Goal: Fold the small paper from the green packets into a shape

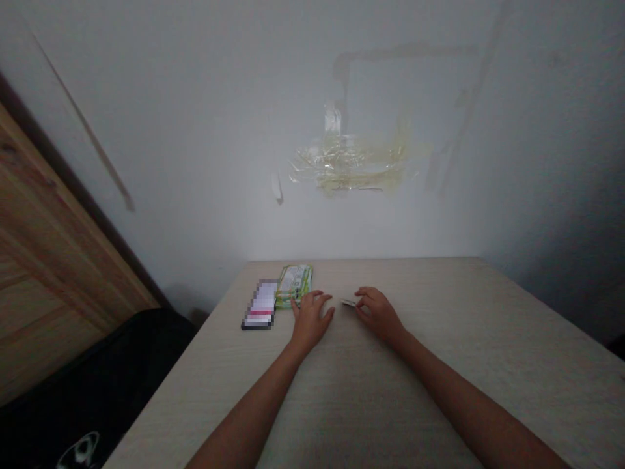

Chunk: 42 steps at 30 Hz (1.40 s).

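My right hand (379,314) pinches a small, thin, flat piece (348,302) between thumb and fingers, just above or at the tabletop. What kind of piece it is cannot be made out. Across a short gap to the left, my left hand (312,318) has its fingers apart and holds nothing. Its fingertips are close to the lower right corner of a green and white plastic packet (294,281); whether they touch it I cannot tell. Left of the packet lies a phone (261,305) with its screen lit and blurred out.
The pale wood-grain table (342,404) meets a grey wall (195,130) at its far edge. Peeling clear tape (351,159) sticks to the wall. To the left are a wooden panel (43,247) and a black cloth item (112,384) beside the table edge.
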{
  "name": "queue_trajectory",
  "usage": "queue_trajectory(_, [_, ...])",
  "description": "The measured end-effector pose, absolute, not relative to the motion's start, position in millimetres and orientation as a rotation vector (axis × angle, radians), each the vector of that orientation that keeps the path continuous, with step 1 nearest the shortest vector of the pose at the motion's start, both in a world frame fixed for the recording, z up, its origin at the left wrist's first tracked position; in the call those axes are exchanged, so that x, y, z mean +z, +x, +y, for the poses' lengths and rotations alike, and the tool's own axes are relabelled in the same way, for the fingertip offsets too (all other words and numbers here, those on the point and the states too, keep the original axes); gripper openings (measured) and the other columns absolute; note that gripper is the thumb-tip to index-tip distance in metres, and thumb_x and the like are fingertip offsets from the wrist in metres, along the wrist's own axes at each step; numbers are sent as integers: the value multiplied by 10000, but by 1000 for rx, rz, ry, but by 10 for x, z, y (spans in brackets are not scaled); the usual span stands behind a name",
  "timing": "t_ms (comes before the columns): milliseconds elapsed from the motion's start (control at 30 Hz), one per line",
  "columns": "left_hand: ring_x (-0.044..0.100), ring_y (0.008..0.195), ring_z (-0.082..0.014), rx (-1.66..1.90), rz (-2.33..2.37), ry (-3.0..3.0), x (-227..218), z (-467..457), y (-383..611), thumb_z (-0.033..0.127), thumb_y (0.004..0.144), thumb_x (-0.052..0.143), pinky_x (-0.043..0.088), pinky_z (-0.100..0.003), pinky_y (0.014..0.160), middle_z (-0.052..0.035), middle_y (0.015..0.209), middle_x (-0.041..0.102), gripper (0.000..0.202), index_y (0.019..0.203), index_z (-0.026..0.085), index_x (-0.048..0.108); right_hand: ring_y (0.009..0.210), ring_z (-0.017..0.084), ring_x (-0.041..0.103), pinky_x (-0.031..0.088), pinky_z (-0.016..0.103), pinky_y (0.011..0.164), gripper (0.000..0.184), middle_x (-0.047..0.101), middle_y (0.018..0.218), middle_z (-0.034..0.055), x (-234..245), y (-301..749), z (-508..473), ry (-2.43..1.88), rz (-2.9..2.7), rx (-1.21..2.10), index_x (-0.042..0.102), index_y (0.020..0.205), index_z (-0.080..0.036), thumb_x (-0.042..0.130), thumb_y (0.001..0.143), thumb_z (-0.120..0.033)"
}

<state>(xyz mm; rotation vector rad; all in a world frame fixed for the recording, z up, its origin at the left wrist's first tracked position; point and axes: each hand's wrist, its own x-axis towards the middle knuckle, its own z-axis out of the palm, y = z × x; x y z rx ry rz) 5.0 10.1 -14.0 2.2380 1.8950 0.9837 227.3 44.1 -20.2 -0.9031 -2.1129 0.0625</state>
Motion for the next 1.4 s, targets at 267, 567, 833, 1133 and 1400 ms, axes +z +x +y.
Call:
queue_trajectory(267, [420,1268,-264,797,1930,2334,-164,88,71,428,889,532,14,-714,1080,-38,1304,538,242,1079,406,680,1107,256,596,375,509,1042,113,703,1032,77,-245,2258,457,-900,-2305,172,668,935,-202,620,838,-168])
queue_trajectory(567, [377,1306,-292,705,1989,2323,-181,95,80,529,863,528,1,-721,1075,-67,1358,511,338,1147,400,657,1099,205,588,461,388,972,171,727,967,41,-234,2252,447,-770,-2315,392,719,980,-249,581,886,-210])
queue_trajectory(833, [361,1323,-315,675,1957,2333,-197,107,65,468,848,585,39,-768,1028,-58,1381,477,324,1170,499,610,1171,208,538,426,438,1030,331,686,1155,48,-217,2250,455,-745,-2284,419,677,1135,-261,512,888,-116])
queue_trajectory(1133, [424,1279,-267,779,1953,2321,-191,116,44,406,867,576,65,-716,1076,-59,1316,519,214,1048,373,685,1157,207,526,407,421,1043,368,690,1127,42,-263,2228,454,-778,-2320,387,678,1144,-246,509,866,-74])
queue_trajectory(1400, [319,1354,-334,624,1851,2362,-144,82,59,546,772,640,-25,-740,1055,-57,1415,454,429,1189,446,619,1057,211,559,451,398,959,306,662,1054,88,-257,2232,464,-781,-2274,336,714,1029,-214,562,810,-64])
